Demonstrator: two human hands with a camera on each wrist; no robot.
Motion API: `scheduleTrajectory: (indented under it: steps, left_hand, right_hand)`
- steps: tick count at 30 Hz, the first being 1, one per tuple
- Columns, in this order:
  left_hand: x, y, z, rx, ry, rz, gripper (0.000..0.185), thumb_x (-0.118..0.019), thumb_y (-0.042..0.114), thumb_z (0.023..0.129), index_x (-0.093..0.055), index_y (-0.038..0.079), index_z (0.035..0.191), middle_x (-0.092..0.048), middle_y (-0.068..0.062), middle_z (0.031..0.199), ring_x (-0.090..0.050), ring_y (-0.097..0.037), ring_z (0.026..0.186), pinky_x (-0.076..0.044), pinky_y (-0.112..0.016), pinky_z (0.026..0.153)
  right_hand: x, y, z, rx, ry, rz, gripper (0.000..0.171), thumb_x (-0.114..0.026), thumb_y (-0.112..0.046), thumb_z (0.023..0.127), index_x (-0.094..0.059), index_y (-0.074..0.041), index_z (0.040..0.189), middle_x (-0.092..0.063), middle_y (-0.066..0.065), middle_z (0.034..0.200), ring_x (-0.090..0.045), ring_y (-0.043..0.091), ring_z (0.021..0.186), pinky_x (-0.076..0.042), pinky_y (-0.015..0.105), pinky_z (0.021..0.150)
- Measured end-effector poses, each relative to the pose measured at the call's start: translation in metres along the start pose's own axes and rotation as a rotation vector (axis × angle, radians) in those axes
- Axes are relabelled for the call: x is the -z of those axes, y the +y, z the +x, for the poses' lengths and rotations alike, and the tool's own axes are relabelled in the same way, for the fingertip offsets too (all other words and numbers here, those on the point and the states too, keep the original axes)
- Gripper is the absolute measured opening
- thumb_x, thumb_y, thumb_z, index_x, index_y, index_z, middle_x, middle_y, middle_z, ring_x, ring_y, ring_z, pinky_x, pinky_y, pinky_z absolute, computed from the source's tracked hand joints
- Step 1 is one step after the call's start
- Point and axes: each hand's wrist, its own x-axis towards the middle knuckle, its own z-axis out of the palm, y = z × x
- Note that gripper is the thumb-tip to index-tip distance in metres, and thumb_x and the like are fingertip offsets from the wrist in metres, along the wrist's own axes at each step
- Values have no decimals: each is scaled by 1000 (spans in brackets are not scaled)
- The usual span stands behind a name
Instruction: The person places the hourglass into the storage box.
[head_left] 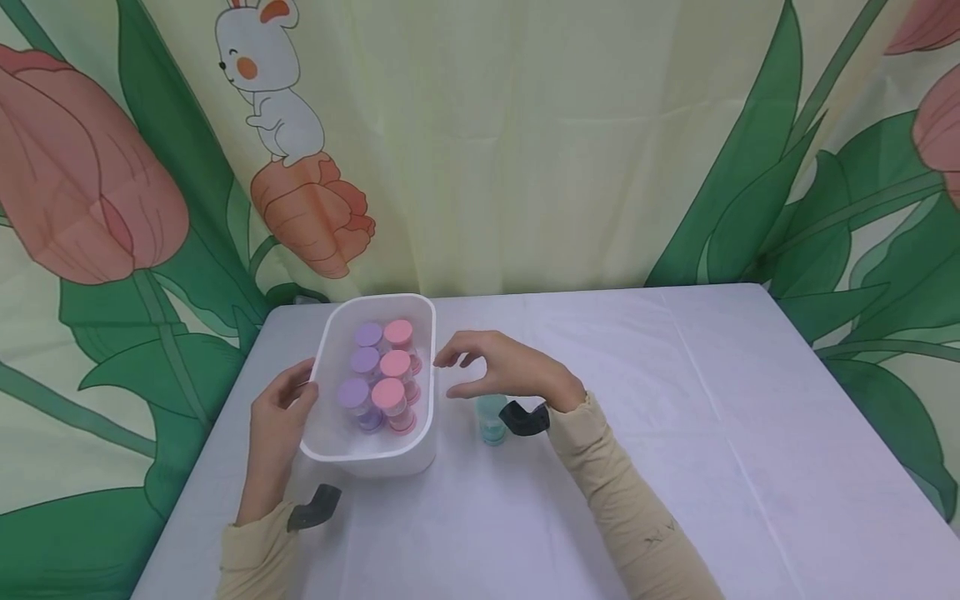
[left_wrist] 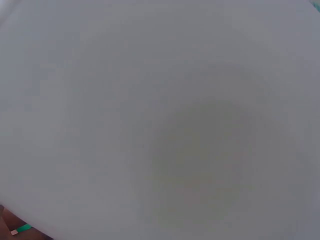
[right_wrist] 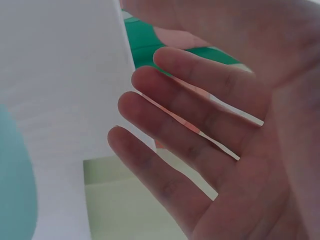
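Observation:
A white rounded bin [head_left: 411,460] holds several small upright pieces shaped like sand timers, with clear bodies and coloured round ends. Purple ones [head_left: 366,360] form the left row, pink ones [head_left: 396,364] the right. At the bin's left side, my left hand [head_left: 276,425] touches the outer wall near the rim with fingertips and thumb; its wrist view is almost filled by the white wall [left_wrist: 125,100]. My right hand [head_left: 510,367] hovers just right of the bin, fingers loosely bent, thumb apart, holding nothing. A teal piece [head_left: 492,417] of similar shape stands below it, partly hidden by the wrist.
A white cloth [head_left: 645,467] covers the table, stretching far to the right of the bin. Behind its back edge hangs a curtain [head_left: 510,167] printed with tulips, leaves and a rabbit. Black wrist mounts [head_left: 315,508] stick out from both sleeves.

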Motion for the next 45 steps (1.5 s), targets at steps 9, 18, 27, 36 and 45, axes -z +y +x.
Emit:
scheduleTrajectory:
  steps: [9,18,27,36,45]
  left_hand:
    - [1,-1,0,0,-2,-13,41,-54,29,100,-56,21,141,-60,-5,136,-58,-10,111,-51,-13,76]
    - [1,-2,0,4,-4,-23,42,-55,29,100,-56,22,141,-60,-5,137,-58,-11,111,-51,-13,76]
    - [1,-3,0,3,-3,-19,42,-53,31,100,-56,22,141,-60,-6,136,-59,-10,109,-51,-14,76]
    - [0,-1,0,27,2,-17,43,-53,33,99,-56,22,141,-60,-5,137,-59,-15,114,-52,-14,76]
    - [0,-1,1,22,-7,-27,43,-53,31,100,-55,22,141,-59,-5,138,-58,-16,116,-51,-12,76]
  right_hand:
    - [-5,13,-17,-60,-19,51,38,-79,-21,85,-66,-15,120,-65,-5,117,-59,10,112,-49,34,100]
    - [-11,26,-30,-100,-32,61,42,-81,-25,83,-66,-16,121,-65,-6,119,-59,12,112,-48,34,101]
    - [-13,33,-42,-127,-37,88,38,-82,-23,81,-67,-18,117,-66,-5,117,-59,15,111,-47,37,103]
    - [-18,39,-49,-165,-36,101,37,-82,-24,82,-69,-18,116,-68,-5,117,-59,10,107,-47,37,102]
    - [-20,41,-50,-147,-17,114,38,-82,-24,81,-70,-18,116,-68,-6,116,-60,11,104,-51,34,95]
